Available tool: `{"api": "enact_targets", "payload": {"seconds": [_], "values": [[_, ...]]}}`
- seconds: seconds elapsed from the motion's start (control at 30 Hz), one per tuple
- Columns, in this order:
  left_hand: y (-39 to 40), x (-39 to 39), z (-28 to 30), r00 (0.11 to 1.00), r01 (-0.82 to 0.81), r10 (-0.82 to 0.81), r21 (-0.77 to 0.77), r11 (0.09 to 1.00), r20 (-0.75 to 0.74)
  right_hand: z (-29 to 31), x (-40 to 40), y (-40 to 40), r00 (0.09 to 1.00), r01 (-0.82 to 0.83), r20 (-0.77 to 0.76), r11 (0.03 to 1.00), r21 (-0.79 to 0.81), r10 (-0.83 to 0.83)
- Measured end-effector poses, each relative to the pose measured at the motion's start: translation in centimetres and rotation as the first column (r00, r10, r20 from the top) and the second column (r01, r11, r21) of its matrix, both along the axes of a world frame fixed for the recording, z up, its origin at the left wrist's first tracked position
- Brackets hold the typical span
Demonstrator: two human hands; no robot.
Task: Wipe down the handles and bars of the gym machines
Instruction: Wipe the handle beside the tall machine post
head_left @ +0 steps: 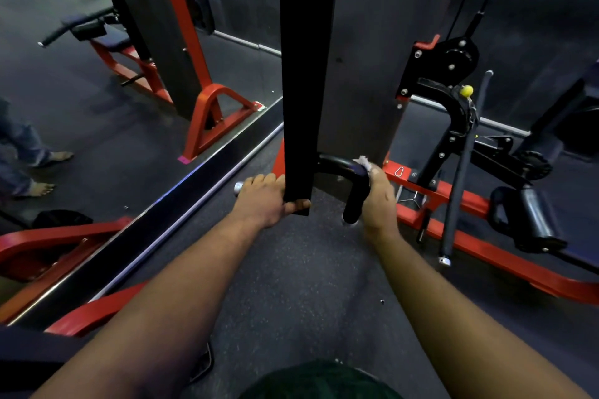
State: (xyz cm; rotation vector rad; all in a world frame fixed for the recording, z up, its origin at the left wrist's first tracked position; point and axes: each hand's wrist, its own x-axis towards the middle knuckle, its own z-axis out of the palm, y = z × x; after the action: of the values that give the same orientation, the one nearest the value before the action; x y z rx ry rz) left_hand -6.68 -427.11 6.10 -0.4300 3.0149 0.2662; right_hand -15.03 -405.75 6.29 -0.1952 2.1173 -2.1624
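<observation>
Wiping curved handle (337,168): stiff, grippy; R hand (377,201) clutching cloth (364,163) on it, L hand (265,201) gripping other end.

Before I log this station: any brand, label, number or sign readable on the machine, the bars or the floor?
None: no readable text anywhere in this view.
Small pink tag at the foot of the red frame: too small to tell if it bears writing.
Black post, curved black handle, pulley housing: no markings seen.
</observation>
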Motion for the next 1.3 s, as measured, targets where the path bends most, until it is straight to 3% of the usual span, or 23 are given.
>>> {"api": "enact_targets", "payload": {"seconds": [0.1, 0.17, 0.33, 0.47, 0.57, 0.7, 0.77, 0.83, 0.9, 1.0, 1.07, 1.17, 1.23, 1.3], "values": [[0.0, 0.0, -0.2, 1.000, 0.001, -0.001, -0.004, 1.000, 0.002, -5.2, 0.2, 0.5, 0.987, -0.017, 0.161, 0.997, -0.074, 0.029], [-0.1, 0.1, -0.3, 1.000, 0.002, -0.002, -0.005, 1.000, 0.002, -8.8, -0.3, 1.1, 0.945, -0.037, 0.326, 0.999, -0.009, 0.038], [0.0, 0.1, -0.2, 1.000, 0.000, 0.000, 0.008, 1.000, -0.006, -2.5, -1.8, 0.0, 0.922, -0.084, 0.381, 0.996, 0.007, 0.075], [-0.1, 0.0, -0.1, 1.000, 0.003, -0.003, 0.016, 1.000, -0.009, 1.6, -1.9, -0.5, 0.988, -0.135, 0.094, 0.976, 0.170, 0.120], [-0.1, 0.1, -0.2, 1.000, 0.009, -0.009, 0.013, 1.000, -0.009, -0.3, 0.9, -0.7, 0.980, 0.001, -0.195, 0.985, 0.173, 0.034], [0.0, 0.1, -0.2, 1.000, 0.013, -0.013, 0.005, 1.000, -0.027, -1.9, 1.3, -0.9, 0.964, 0.121, -0.254, 0.980, 0.156, -0.079], [-0.1, -0.2, -0.1, 1.000, 0.009, -0.009, 0.016, 1.000, -0.029, 0.5, 0.9, -1.9, 0.891, 0.151, -0.454, 0.947, 0.284, -0.006], [-0.3, -0.3, -0.1, 1.000, 0.022, -0.021, 0.018, 1.000, -0.021, 2.3, 1.5, -3.3, 0.758, 0.183, -0.616, 0.836, 0.518, 0.216], [-0.4, -0.3, -0.2, 0.999, 0.046, -0.046, 0.007, 0.999, 0.000, 2.8, 2.0, -3.6, 0.682, 0.247, -0.632, 0.698, 0.673, 0.368], [-0.9, -0.5, 0.1, 0.994, 0.096, -0.097, 0.013, 0.995, 0.043, 1.7, 1.3, -1.7, 0.595, 0.248, -0.699, 0.737, 0.629, 0.397], [-1.9, -0.8, 0.0, 0.989, 0.132, -0.137, 0.073, 0.989, 0.062, 1.1, 0.5, -0.6, 0.627, 0.176, -0.705, 0.822, 0.542, 0.331], [-3.6, -0.8, -0.3, 0.981, 0.158, -0.175, 0.183, 0.970, 0.082, 1.8, 0.1, -1.5, 0.756, 0.144, -0.629, 0.891, 0.431, 0.182], [-4.2, -0.9, -0.3, 0.976, 0.172, -0.189, 0.151, 0.973, 0.106, 3.3, 0.3, -2.9, 0.786, 0.205, -0.595, 0.836, 0.509, 0.170], [-4.3, -1.2, -0.6, 0.973, 0.195, -0.203, 0.084, 0.977, 0.108, 4.2, 1.1, -4.0, 0.745, 0.270, -0.624, 0.750, 0.604, 0.234]]}}
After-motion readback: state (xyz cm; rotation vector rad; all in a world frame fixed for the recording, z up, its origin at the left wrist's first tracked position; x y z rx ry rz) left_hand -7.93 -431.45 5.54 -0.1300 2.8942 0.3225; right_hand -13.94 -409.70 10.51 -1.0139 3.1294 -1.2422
